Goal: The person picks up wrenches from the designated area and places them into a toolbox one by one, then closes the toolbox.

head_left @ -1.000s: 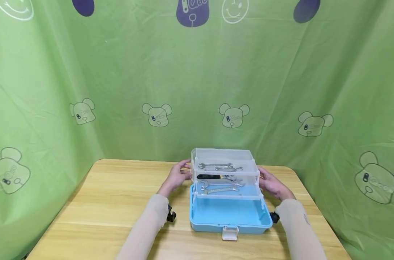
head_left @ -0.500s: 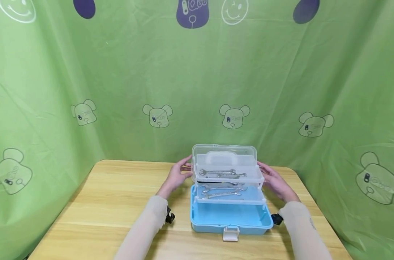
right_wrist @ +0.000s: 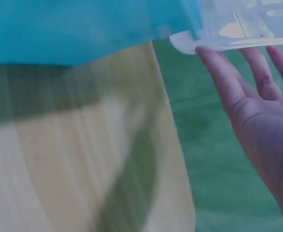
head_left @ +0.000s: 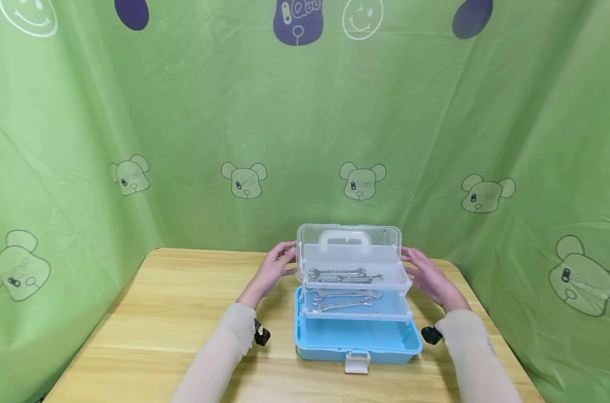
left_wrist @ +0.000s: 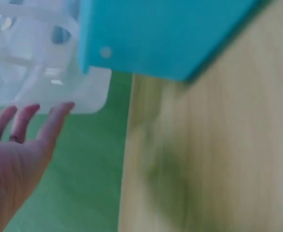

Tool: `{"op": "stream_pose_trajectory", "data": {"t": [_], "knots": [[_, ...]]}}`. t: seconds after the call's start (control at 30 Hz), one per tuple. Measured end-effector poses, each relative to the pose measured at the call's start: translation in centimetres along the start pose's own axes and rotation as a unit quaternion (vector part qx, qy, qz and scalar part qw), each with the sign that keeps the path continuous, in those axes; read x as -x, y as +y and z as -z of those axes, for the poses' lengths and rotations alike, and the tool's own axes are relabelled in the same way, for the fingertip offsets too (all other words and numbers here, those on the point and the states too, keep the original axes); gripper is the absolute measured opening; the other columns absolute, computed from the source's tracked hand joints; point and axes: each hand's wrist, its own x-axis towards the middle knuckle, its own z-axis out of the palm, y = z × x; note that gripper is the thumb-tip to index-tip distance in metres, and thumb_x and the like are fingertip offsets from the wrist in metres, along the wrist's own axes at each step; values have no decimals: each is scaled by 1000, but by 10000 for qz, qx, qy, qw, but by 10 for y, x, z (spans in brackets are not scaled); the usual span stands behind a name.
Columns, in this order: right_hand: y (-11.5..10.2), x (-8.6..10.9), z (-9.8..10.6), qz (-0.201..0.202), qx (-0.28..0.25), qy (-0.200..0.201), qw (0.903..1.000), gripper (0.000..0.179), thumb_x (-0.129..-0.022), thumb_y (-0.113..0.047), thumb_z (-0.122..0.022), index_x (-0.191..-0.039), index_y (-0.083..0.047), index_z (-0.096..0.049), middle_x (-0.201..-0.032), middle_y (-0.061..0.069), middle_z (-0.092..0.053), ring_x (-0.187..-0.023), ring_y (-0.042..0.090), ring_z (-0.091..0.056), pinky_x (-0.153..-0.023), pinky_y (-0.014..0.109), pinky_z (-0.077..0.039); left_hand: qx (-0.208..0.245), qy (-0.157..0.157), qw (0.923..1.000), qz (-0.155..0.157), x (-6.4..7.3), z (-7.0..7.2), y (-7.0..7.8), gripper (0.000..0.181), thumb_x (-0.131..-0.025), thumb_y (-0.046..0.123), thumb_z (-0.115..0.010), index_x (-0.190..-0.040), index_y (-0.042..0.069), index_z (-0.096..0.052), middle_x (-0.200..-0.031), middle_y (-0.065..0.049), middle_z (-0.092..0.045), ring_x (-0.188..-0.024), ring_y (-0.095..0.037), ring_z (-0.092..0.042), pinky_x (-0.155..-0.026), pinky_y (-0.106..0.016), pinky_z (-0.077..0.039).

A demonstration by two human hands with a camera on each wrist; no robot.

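Note:
A light blue toolbox (head_left: 355,334) stands open on the table, its clear lid (head_left: 389,236) tilted back toward the curtain. Two tiered trays rise out of it; the upper tray (head_left: 352,255) and the lower tray (head_left: 390,307) both bear metal wrenches (head_left: 337,273). At the lid's left side is my left hand (head_left: 271,271), its extended fingertips right at the clear plastic edge in the left wrist view. My right hand (head_left: 432,280) is at the opposite side; in the right wrist view its spread fingers (right_wrist: 218,72) reach the translucent rim. Neither hand curls round anything.
A white latch (head_left: 357,362) hangs at the toolbox's front. The wooden table (head_left: 184,319) extends widely to the left, and a green patterned curtain (head_left: 300,123) rises close behind it. Black wrist cameras (head_left: 262,333) sit near both sleeves.
The lid has swung back, bringing its white handle into view. Both trays have shifted forward and down, and a black-handled tool is now hidden. The right hand has moved slightly outward.

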Motion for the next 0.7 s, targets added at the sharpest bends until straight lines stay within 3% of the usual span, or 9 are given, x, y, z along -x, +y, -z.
{"op": "stream_pose_trajectory", "data": {"t": [0.13,0.3,0.6,0.7], "knots": [[-13,-2,-3,-47,-38,-16,10000,75,-111,-55,-20,-163,-3,-6,-139,7,-43,-117,8,-60,-101,35,-57,45,81,9994,341,0,-4,9,55,-110,40,-47,-151,2,-46,-135,-26,-58,-129,-41,-58,-105,-50,-56],[-28,-2,-9,-159,-17,107,9998,84,-108,-62,-16,-161,3,-7,-133,13,-38,-109,11,-63,-94,32,-59,-184,118,9975,677,3,-11,23,77,-107,61,-40,-153,-2,-44,-136,-30,-57,-133,-45,-54,-110,-55,-51],[-44,6,-17,-220,324,304,9988,85,-107,-65,-17,-161,0,-17,-139,22,-37,-123,30,-57,-97,35,-58,-378,75,9959,821,11,-13,38,86,-102,71,-37,-147,-1,-51,-133,-28,-60,-132,-44,-56,-110,-57,-51],[-47,9,-17,-177,428,297,9985,82,-108,-64,-19,-163,-4,-15,-148,28,-33,-126,26,-55,-99,34,-57,-431,77,9957,818,13,-15,41,86,-102,72,-37,-148,0,-50,-135,-28,-59,-131,-42,-57,-110,-57,-51]]}}
